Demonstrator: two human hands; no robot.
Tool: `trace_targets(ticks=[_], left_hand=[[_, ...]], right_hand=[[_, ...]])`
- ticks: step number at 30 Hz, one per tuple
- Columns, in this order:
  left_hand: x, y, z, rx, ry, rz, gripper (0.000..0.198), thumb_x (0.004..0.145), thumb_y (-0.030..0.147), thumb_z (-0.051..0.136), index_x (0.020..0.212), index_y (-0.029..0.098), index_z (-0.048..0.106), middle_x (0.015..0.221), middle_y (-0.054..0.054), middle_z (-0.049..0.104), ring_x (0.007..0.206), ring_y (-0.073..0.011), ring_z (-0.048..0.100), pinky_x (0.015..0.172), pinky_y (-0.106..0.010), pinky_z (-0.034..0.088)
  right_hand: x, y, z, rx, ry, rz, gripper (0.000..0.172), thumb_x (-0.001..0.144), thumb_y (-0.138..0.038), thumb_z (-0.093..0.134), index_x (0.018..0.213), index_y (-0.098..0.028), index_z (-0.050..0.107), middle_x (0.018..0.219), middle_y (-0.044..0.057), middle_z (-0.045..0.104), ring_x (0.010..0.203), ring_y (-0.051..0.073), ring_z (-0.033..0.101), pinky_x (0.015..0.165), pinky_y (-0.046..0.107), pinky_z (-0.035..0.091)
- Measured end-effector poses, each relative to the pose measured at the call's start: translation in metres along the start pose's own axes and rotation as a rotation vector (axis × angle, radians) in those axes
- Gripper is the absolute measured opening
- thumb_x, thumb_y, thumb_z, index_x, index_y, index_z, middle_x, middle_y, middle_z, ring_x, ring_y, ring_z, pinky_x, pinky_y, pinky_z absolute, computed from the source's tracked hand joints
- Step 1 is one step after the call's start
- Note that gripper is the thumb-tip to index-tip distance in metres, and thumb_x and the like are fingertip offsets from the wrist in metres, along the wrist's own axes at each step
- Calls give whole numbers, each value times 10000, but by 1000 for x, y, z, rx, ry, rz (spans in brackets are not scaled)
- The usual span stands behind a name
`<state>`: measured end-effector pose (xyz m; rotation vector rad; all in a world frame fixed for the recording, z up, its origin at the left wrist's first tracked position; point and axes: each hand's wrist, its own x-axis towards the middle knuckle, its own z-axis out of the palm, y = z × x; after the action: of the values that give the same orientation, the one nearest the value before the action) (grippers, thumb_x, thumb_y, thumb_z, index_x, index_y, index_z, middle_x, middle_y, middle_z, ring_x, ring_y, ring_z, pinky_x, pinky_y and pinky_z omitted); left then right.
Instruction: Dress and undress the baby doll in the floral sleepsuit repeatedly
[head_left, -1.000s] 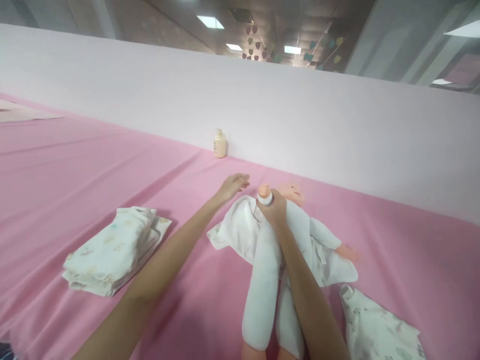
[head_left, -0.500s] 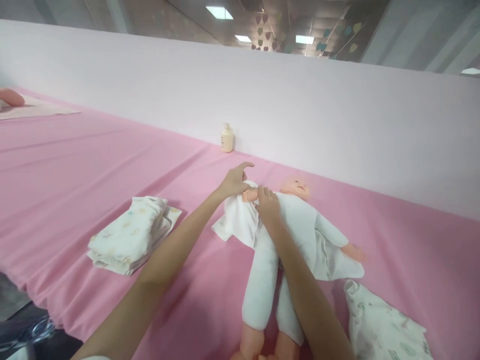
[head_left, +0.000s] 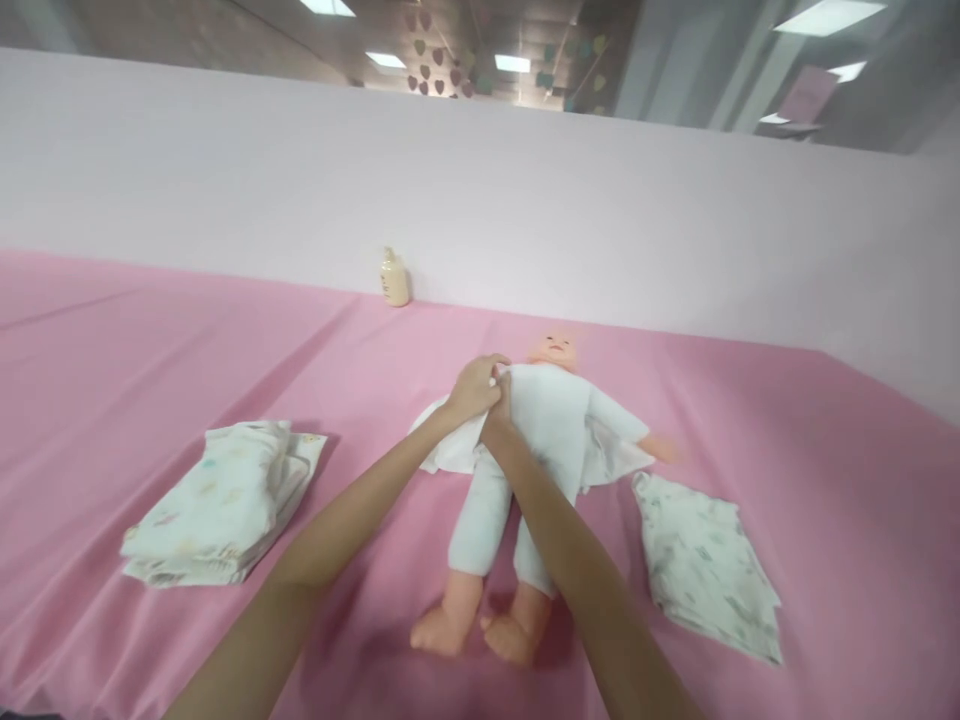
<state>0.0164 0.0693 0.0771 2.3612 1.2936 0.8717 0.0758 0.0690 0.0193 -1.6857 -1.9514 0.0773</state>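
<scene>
A baby doll (head_left: 546, 410) with a white cloth body lies on its back, head toward the wall, bare feet toward me. A white baby shirt (head_left: 454, 455) is spread beneath it, showing at both sides. My left hand (head_left: 474, 390) is closed on the shirt beside the doll's shoulder on the left. Pressed against it, my right hand (head_left: 498, 408) has its fingers closed at the doll's arm on that side. What those fingers grip is hidden, as is the doll's hand there. The opposite arm (head_left: 619, 413) stretches out to the right over the shirt.
Folded patterned cloths (head_left: 206, 510) lie at left, and a patterned white garment (head_left: 705, 565) at right. A cream pump bottle (head_left: 394, 280) stands by the white wall (head_left: 300, 190). Pink sheeting (head_left: 360, 600) with creases covers the surface.
My left hand's extended fingers have curled in, and both hands have come together at the doll's arm. The doll's hand there has gone out of sight. My view has turned right.
</scene>
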Motion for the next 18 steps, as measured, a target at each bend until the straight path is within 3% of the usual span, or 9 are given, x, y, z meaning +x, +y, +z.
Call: trace_targets(ticks=[3, 6, 9, 12, 15, 18], left_hand=[[-1, 1, -4, 117, -16, -87, 574, 740, 207, 467, 1301, 107, 391, 1088, -125, 588, 1030, -235, 548, 909, -320, 410], [-1, 4, -8, 276, -41, -230, 708, 763, 360, 485, 1362, 51, 267, 1136, -209, 564, 1065, -317, 542, 875, -363, 423], [1, 4, -12, 381, -148, -334, 638, 759, 430, 500, 1262, 48, 408, 1081, -229, 589, 1038, -342, 558, 819, -361, 442], [7, -4, -21, 420, -232, -374, 443, 720, 385, 572, 1065, 106, 574, 1052, -193, 609, 997, -322, 577, 784, -334, 450], [12, -15, -35, 279, -246, -407, 381, 686, 332, 639, 985, 97, 611, 967, -146, 637, 941, -269, 583, 774, -296, 440], [12, -21, -47, -83, -251, -454, 335, 727, 353, 631, 948, 101, 622, 859, -87, 652, 866, -206, 575, 778, -287, 426]], right_hand=[[-8, 5, -18, -196, 23, 45, 358, 767, -119, 499, 1117, -106, 573, 1197, 167, 527, 1233, 304, 352, 1118, 523, 59], [-27, 7, -34, -253, 134, 69, 313, 844, -213, 417, 1056, -78, 603, 1112, 192, 562, 1185, 308, 383, 1091, 550, 69], [-52, 11, -45, -232, 252, 120, 342, 856, -296, 407, 1046, -96, 610, 1191, 187, 531, 1241, 321, 322, 1067, 581, 78], [-79, 19, -55, -181, 332, 244, 416, 864, -330, 403, 1209, -131, 524, 1367, 169, 394, 1302, 346, 236, 1026, 637, 105], [-103, 30, -64, -121, 370, 378, 504, 870, -422, 405, 1321, -198, 428, 1417, 164, 315, 1300, 380, 230, 956, 651, 229], [-125, 40, -73, -11, 358, 438, 557, 866, -502, 400, 1350, -226, 394, 1399, 183, 309, 1250, 381, 313, 895, 566, 360]])
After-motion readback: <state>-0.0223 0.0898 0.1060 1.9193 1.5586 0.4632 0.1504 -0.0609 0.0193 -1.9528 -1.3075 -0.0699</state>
